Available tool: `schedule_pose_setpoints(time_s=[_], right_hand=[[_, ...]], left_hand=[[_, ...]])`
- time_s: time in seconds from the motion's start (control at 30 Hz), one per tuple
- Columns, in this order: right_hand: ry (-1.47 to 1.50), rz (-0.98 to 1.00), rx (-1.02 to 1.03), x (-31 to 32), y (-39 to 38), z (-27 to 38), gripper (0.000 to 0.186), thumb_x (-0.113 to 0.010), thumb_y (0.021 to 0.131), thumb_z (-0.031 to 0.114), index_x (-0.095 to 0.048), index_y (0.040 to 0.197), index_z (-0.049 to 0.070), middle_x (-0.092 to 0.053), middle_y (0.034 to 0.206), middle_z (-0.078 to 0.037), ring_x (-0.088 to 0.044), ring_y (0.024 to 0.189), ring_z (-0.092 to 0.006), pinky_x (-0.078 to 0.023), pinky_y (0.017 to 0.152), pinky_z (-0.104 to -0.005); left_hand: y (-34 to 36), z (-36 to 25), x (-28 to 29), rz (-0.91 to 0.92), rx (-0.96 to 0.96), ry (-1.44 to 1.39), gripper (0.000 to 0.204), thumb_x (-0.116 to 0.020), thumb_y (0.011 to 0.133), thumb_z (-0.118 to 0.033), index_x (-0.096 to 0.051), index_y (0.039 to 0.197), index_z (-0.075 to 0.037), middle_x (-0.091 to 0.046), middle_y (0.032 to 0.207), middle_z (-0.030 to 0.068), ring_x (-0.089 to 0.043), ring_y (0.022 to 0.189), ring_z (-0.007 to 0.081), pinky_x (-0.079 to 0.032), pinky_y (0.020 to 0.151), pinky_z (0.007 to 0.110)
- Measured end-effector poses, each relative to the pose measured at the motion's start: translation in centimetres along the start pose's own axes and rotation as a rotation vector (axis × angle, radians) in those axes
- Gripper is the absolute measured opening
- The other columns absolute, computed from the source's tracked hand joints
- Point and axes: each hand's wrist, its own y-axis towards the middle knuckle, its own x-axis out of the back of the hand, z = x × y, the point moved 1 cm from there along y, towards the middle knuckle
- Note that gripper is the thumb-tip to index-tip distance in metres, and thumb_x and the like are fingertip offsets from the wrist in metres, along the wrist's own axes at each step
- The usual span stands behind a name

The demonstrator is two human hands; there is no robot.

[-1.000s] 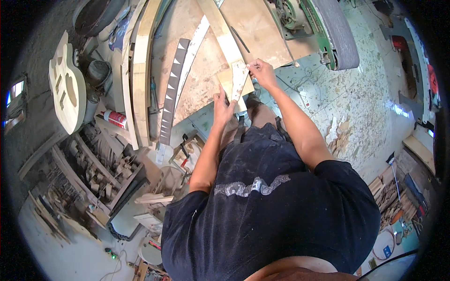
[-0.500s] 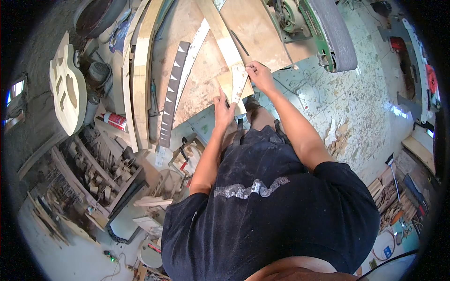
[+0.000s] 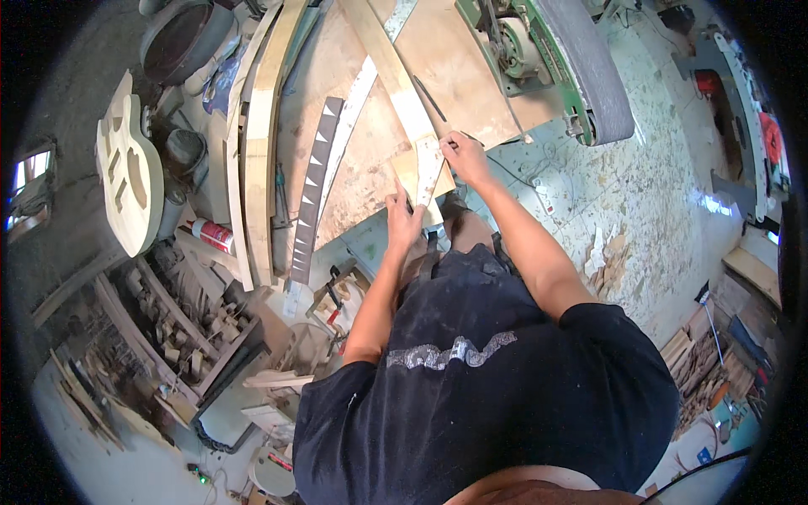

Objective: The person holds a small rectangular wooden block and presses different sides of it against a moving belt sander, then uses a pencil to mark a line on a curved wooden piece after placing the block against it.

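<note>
Head view: hands unmoved on strip

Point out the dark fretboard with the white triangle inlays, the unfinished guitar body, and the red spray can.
dark fretboard (image 3: 313, 195), head view, on the middle of its inlaid face.
unfinished guitar body (image 3: 135, 181), head view, on the pale wood beside its cutouts.
red spray can (image 3: 214, 235), head view, on its red side.

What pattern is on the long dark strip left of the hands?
Dark fingerboard strip carries pale triangular inlays, clearest in the head view.

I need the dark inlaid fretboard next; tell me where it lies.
In the head view the fretboard lies on the wooden bench, left of the left hand, beside the long pale planks.
</note>
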Motion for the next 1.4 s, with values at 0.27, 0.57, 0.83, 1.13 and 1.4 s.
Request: schedule_pose_setpoints(time_s=[0.27,0.57,0.83,1.13,1.4], right_hand=[[-0.054,0.001,0.022,0.1,0.1,0.7,0.022,-0.064,0.091,0.023,-0.069,0.098,0.003,-0.073,0.088,-0.014,-0.071,0.075,-0.0258,-0.055,0.072,-0.0367],[-0.062,0.003,0.055,0.5,0.0,1.1,0.02,-0.064,0.089,0.022,-0.068,0.096,0.004,-0.072,0.088,-0.014,-0.07,0.08,-0.029,-0.054,0.075,-0.0384],[-0.091,0.016,0.059,0.6,0.0,1.3,0.02,-0.061,0.09,0.021,-0.068,0.093,0.003,-0.072,0.089,-0.016,-0.069,0.086,-0.0351,-0.054,0.078,-0.0427],[-0.112,0.029,0.046,0.5,0.1,0.9,0.021,-0.06,0.091,0.022,-0.068,0.094,0.003,-0.072,0.09,-0.017,-0.069,0.087,-0.0359,-0.053,0.079,-0.0438],[-0.073,0.037,0.031,0.6,0.1,0.9,0.022,-0.06,0.091,0.022,-0.067,0.095,0.002,-0.072,0.091,-0.017,-0.069,0.088,-0.0366,-0.053,0.078,-0.044]], left_hand=[[0.2,0.0,0.2,0.003,-0.001,-0.009,0.093,-0.068,0.082,-0.018,-0.016,0.158,-0.001,-0.046,0.112,0.0251,-0.054,0.102,0.0397,-0.047,0.092,0.042],[0.1,-0.3,0.3,0.005,0.007,0.01,0.093,-0.068,0.082,-0.018,-0.016,0.158,-0.002,-0.045,0.113,0.0263,-0.054,0.103,0.0404,-0.046,0.094,0.042],[0.0,-0.3,0.4,0.023,0.014,-0.005,0.093,-0.069,0.083,-0.018,-0.017,0.158,-0.002,-0.045,0.115,0.0266,-0.054,0.103,0.0404,-0.046,0.094,0.042],[0.2,-0.1,0.5,0.054,0.031,-0.022,0.095,-0.068,0.083,-0.021,-0.014,0.159,-0.005,-0.044,0.119,0.0282,-0.054,0.111,0.0451,-0.045,0.099,0.045],[0.1,-0.1,0.5,0.054,0.007,-0.016,0.095,-0.068,0.084,-0.02,-0.013,0.159,-0.003,-0.044,0.117,0.0263,-0.054,0.104,0.0403,-0.046,0.095,0.042]])
